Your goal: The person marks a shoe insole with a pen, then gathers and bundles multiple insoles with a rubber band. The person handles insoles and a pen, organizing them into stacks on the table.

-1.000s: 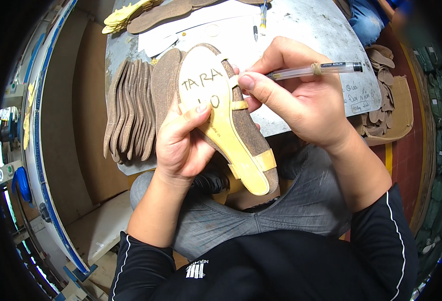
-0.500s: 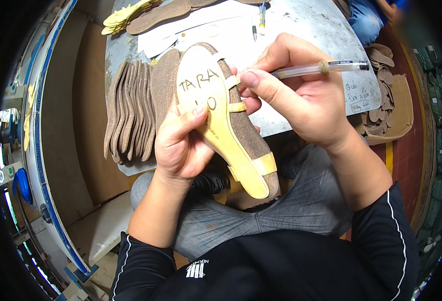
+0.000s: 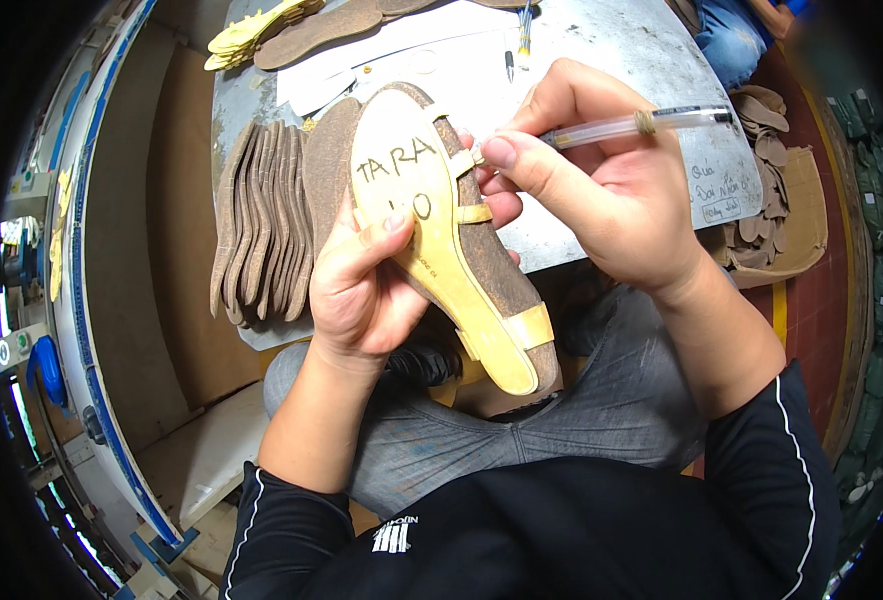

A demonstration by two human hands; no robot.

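The bench carries stacked brown soles. Over its near edge, the left hand is clamped on a brown sole with a yellow template against it. The right hand grips a pen at the template's upper tab, tip hidden. Its rear end has swung upward, the sole barely shifting; work there presumably continues.

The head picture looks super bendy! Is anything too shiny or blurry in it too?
Head view: the fisheye bows the long blue-edged panel at the left, and the corners go black; head view: the tabletop glares almost white near the top; head view: the back end of the pen in the right hand looks a bit smeared.
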